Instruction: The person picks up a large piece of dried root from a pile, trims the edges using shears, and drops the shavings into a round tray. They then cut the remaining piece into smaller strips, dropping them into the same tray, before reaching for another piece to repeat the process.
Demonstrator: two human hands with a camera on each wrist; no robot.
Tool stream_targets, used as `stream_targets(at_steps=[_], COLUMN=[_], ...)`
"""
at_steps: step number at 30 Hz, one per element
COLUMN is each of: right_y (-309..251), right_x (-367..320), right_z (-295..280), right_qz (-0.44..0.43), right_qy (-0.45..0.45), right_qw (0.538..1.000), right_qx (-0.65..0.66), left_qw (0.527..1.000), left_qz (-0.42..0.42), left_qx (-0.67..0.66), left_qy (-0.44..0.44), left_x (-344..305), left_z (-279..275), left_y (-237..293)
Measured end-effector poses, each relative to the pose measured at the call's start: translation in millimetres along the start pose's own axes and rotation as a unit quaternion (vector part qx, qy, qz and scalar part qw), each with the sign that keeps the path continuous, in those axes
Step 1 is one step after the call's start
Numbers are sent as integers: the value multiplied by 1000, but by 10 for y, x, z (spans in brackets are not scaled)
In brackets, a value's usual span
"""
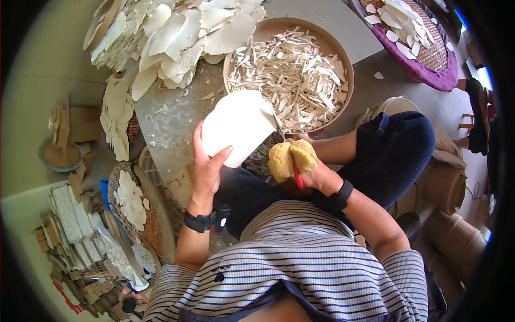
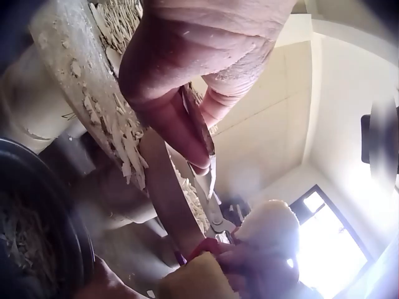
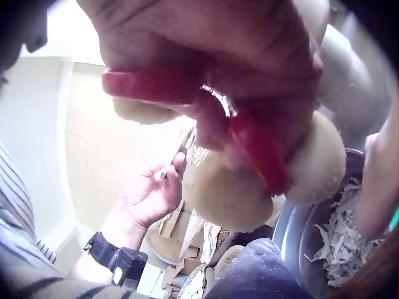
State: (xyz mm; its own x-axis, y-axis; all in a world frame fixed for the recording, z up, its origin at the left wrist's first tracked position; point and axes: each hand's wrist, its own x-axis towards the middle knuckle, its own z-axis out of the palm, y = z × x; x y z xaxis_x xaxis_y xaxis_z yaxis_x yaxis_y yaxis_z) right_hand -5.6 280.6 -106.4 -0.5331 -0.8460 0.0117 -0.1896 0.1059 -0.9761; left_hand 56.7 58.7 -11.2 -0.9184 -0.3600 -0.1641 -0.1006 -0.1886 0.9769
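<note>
My left hand [image 1: 205,169] pinches a thin, flat white sheet [image 1: 236,126] with rounded edges, thumb on top and fingers beneath. In the left wrist view the sheet [image 2: 206,134] shows nearly edge-on between thumb and fingers. My right hand [image 1: 325,176] grips scissors with red handles [image 1: 298,176], padded with yellow sponge [image 1: 280,161]. The scissor blades [image 1: 278,122] lie along the sheet's right edge. From the right wrist, the red handles [image 3: 262,152] stand spread apart within the hand, with thick sponge pads [image 3: 227,196] around the fingers.
A round tray [image 1: 351,80] heaped with cut white strips stands on the grey table [image 1: 171,118] just beyond the hands. Piled white sheets [image 1: 177,43] lie at the table's far left. At upper right is a purple-rimmed woven basket [image 1: 397,53]; a bucket [image 3: 293,230] holds more strips.
</note>
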Motion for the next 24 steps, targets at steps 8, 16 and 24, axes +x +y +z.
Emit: stream_targets(at_steps=[8,16,24], right_y=[-2,91,120], right_x=[-31,42,-11], right_z=[32,81,99], right_qz=[4,-16,55], right_qy=[31,55,45], right_qw=[997,996,982], right_qx=[77,61,175], left_qw=[999,998,996], left_qz=[-38,-48,-35], left_qx=[-2,13,20], left_qy=[5,-47,-74], left_x=[8,-9,88], left_z=[-73,-119,-230], left_y=[-33,63,126])
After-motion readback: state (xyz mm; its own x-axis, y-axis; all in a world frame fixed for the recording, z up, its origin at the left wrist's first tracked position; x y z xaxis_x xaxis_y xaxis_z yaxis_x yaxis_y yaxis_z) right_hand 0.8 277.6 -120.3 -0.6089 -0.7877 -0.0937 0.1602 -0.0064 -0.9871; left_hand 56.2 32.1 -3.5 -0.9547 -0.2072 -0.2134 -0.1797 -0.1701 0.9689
